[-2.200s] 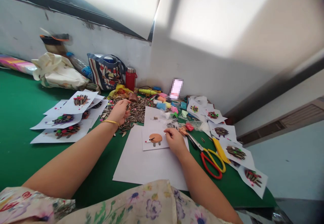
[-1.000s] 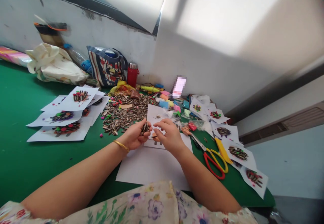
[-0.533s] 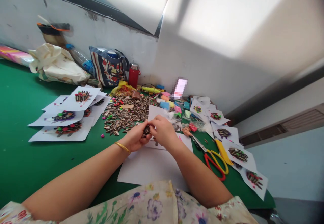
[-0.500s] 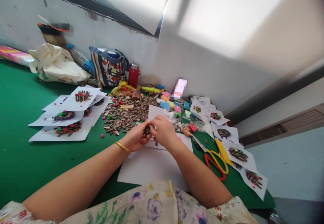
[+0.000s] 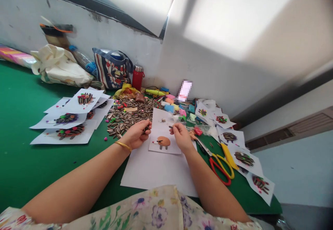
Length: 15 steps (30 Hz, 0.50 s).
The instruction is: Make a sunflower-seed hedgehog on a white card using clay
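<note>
My right hand (image 5: pixel 181 135) pinches a dark sunflower seed (image 5: pixel 171 127) just above the right side of a white card (image 5: pixel 158 119). The card carries an orange clay hedgehog (image 5: pixel 164 141) with grey legs, a red nose dot and a dark seed on its body. To the left of the card, my left hand (image 5: pixel 137 134) is curled closed around several sunflower seeds (image 5: pixel 146 129), mostly hidden by the fingers. Behind that hand spreads a pile of striped sunflower seeds (image 5: pixel 130 117). The card rests on blank white paper (image 5: pixel 156 172).
Red-and-yellow scissors (image 5: pixel 218 164) lie right of the paper, beside a yellow tool (image 5: pixel 229 156). Finished seed cards stand stacked at left (image 5: pixel 75 139) and in a row at right (image 5: pixel 247 160). Coloured clay packets (image 5: pixel 177 109), a red bottle (image 5: pixel 137 77) and bags (image 5: pixel 113 68) line the wall.
My hands were together over the card, the right fingers at the seeds in my left. Now they are apart, the right moved rightward with one seed, and the hedgehog card shows between them.
</note>
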{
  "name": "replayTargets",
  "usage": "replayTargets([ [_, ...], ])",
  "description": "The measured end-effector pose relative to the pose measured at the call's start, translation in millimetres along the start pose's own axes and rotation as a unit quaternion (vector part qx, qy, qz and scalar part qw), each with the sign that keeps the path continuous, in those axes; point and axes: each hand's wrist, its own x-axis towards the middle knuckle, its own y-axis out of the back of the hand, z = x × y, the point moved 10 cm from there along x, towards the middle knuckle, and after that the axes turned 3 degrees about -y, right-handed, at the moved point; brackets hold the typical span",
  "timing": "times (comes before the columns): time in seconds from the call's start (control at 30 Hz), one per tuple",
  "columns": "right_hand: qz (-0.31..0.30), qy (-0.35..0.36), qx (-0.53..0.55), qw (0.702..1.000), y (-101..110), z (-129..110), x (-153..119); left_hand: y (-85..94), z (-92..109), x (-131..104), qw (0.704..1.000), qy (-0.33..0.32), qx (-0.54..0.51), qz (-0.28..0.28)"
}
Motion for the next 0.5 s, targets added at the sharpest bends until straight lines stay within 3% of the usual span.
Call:
replayTargets([
  [0.17,-0.001,-0.069,0.069,0.995,7,47,-2,4.4,11,3,0.990,-0.057,0.123,0.021],
  [0.33,-0.043,-0.055,0.055,0.996,4,43,-8,5.5,21,5,0.954,-0.137,0.267,0.016],
  [0.43,-0.080,-0.022,0.018,0.996,1,30,-12,1.8,28,3,0.897,-0.195,0.397,0.003],
  [0.5,-0.092,-0.004,-0.002,0.996,-1,24,-15,-5.3,30,-2,0.832,-0.231,0.504,-0.011],
])
